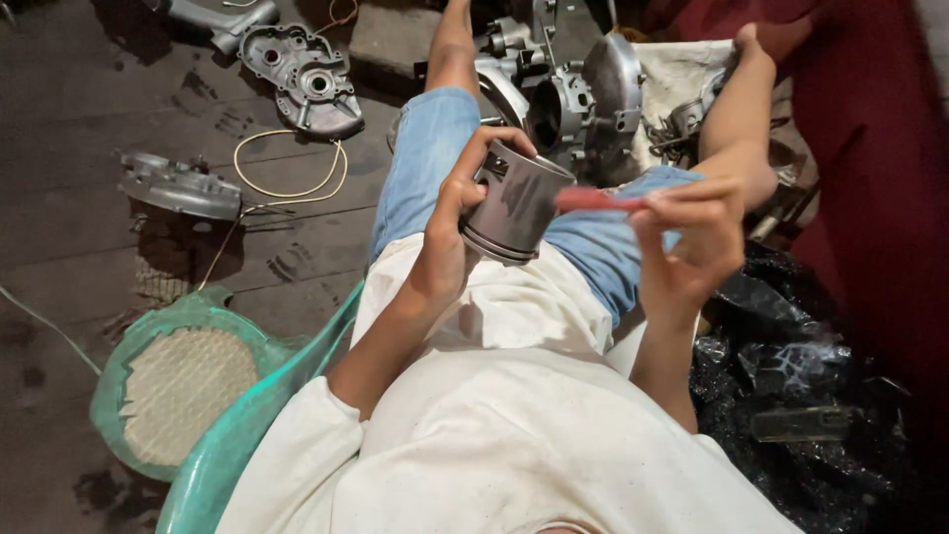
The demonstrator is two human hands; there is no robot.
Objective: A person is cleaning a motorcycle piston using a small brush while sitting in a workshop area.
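Piston (514,203), gripped in the left hand (447,232), tilts with its long axis up-right, open end toward the engine case (583,104), while the right hand (692,232) pinches a red strip (598,200).

Dim, warm light from above; dark corners, slight motion blur.

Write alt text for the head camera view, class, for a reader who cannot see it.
A seated person's left hand holds a grey metal piston over their lap while the right hand brings a thin red strip to its side. Engine casings and a loop of cord lie on the dark floor ahead.
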